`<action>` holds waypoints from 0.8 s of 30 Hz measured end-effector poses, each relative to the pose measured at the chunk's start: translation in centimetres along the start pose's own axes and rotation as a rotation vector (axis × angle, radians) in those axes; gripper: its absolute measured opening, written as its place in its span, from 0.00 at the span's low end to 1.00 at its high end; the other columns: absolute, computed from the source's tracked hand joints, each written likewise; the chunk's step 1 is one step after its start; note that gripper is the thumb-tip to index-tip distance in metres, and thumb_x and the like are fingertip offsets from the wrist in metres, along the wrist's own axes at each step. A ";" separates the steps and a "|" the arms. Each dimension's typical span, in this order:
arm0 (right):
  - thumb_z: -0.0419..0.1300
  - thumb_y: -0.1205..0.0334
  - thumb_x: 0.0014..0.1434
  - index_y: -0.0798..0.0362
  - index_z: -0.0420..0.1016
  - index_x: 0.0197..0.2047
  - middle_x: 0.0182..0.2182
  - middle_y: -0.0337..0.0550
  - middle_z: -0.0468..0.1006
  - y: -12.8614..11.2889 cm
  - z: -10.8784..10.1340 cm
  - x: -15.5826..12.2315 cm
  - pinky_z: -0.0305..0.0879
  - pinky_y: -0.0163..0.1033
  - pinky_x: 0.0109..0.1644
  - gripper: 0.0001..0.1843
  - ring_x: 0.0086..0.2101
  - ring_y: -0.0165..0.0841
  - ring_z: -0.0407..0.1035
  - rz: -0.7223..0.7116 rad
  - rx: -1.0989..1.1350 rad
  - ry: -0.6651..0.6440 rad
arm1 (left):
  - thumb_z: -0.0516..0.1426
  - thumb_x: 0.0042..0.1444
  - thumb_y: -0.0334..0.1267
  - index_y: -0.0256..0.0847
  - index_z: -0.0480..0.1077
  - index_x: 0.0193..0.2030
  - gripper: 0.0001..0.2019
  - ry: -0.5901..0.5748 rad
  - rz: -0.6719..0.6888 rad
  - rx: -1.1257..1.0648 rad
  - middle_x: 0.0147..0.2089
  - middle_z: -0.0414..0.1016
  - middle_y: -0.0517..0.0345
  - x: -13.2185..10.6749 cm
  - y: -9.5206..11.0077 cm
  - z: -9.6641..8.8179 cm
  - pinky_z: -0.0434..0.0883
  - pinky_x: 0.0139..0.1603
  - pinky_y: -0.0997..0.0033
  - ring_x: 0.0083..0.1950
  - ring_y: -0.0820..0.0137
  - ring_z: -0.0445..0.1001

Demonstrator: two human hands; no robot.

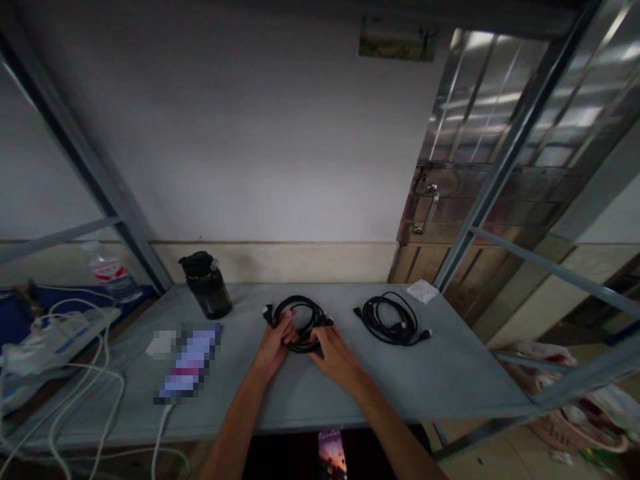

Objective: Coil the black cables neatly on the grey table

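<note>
A coiled black cable (pixel 303 303) with plug ends is between my two hands, just above or on the grey tabletop; I cannot tell which. My left hand (pixel 280 339) is closed round the left side of the coil, near a plug that sticks out to the left. At the coil's right side, my right hand (pixel 331 348) grips it with thumb and fingers, close to another connector. A second coiled black cable (pixel 389 320) lies on the table to the right, apart from my hands, its plug ends pointing outward.
A dark bottle (pixel 206 285) stands at the back left, with a blurred-out phone (pixel 190 363) in front of it. White cords (pixel 107 373) run along the left. A crumpled white tissue (pixel 423 291) lies at the back right corner. Metal posts (pixel 510 153) frame the table (pixel 450 380).
</note>
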State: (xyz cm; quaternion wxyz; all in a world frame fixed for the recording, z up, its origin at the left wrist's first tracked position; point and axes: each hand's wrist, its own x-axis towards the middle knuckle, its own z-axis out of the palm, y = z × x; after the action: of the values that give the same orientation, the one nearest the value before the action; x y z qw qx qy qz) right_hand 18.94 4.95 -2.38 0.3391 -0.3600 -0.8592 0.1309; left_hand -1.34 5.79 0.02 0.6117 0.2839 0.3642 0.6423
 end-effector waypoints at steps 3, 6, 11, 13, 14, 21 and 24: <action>0.69 0.69 0.68 0.48 0.77 0.55 0.53 0.46 0.83 0.4 0.2 0.0 0.66 0.54 0.70 0.14 0.58 0.45 0.74 -0.007 -0.061 -0.005 | 0.80 0.52 0.55 0.33 0.81 0.52 0.31 -0.048 -0.005 0.004 0.22 0.52 0.78 -0.2 0.3 0.1 0.64 0.26 0.77 0.22 0.81 0.50; 0.66 0.72 0.67 0.47 0.78 0.57 0.54 0.46 0.82 0.6 0.3 0.0 0.62 0.56 0.71 0.18 0.60 0.46 0.72 0.003 -0.124 0.000 | 0.80 0.54 0.54 0.34 0.81 0.54 0.31 -0.106 -0.021 -0.008 0.22 0.50 0.78 -0.5 0.6 0.3 0.58 0.23 0.79 0.21 0.82 0.46; 0.61 0.83 0.59 0.46 0.80 0.54 0.52 0.45 0.82 0.5 0.0 -0.2 0.58 0.57 0.71 0.27 0.60 0.45 0.70 0.015 -0.184 0.031 | 0.77 0.60 0.55 0.35 0.81 0.56 0.28 -0.164 -0.067 0.001 0.23 0.48 0.78 -1.2 1.1 0.7 0.56 0.21 0.80 0.22 0.81 0.41; 0.59 0.85 0.58 0.46 0.81 0.53 0.52 0.46 0.82 0.4 -0.2 -0.3 0.57 0.58 0.71 0.28 0.60 0.44 0.70 0.016 -0.188 0.066 | 0.77 0.60 0.55 0.35 0.80 0.56 0.29 -0.161 -0.065 0.004 0.23 0.47 0.78 -1.3 1.2 0.8 0.56 0.21 0.80 0.22 0.81 0.41; 0.58 0.85 0.58 0.46 0.82 0.53 0.52 0.46 0.82 0.5 -0.2 -0.3 0.57 0.58 0.71 0.29 0.60 0.44 0.69 0.015 -0.187 0.089 | 0.77 0.59 0.55 0.35 0.80 0.57 0.30 -0.155 -0.057 0.006 0.23 0.47 0.78 -1.2 1.2 0.9 0.55 0.21 0.80 0.22 0.81 0.41; 0.57 0.86 0.54 0.46 0.87 0.50 0.58 0.50 0.73 1.3 0.1 -0.3 0.70 0.53 0.64 0.32 0.59 0.45 0.66 0.127 -0.154 0.325 | 0.77 0.51 0.65 0.42 0.71 0.37 0.31 0.027 0.148 0.129 0.27 0.60 0.71 -0.1 0.3 0.7 0.69 0.27 0.73 0.25 0.77 0.59; 0.58 0.86 0.54 0.45 0.88 0.50 0.54 0.50 0.71 1.6 0.3 -0.3 0.73 0.52 0.62 0.32 0.55 0.45 0.67 0.142 -0.158 0.357 | 0.77 0.50 0.65 0.44 0.69 0.34 0.31 0.094 0.217 0.194 0.28 0.68 0.65 0.3 -0.3 0.2 0.73 0.32 0.69 0.29 0.72 0.68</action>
State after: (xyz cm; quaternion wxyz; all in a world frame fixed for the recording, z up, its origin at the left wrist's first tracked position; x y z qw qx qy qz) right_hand 19.73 5.82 -3.50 0.4466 -0.4626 -0.7656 0.0208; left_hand -1.00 6.11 -0.10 0.4907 0.3488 0.4200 0.6791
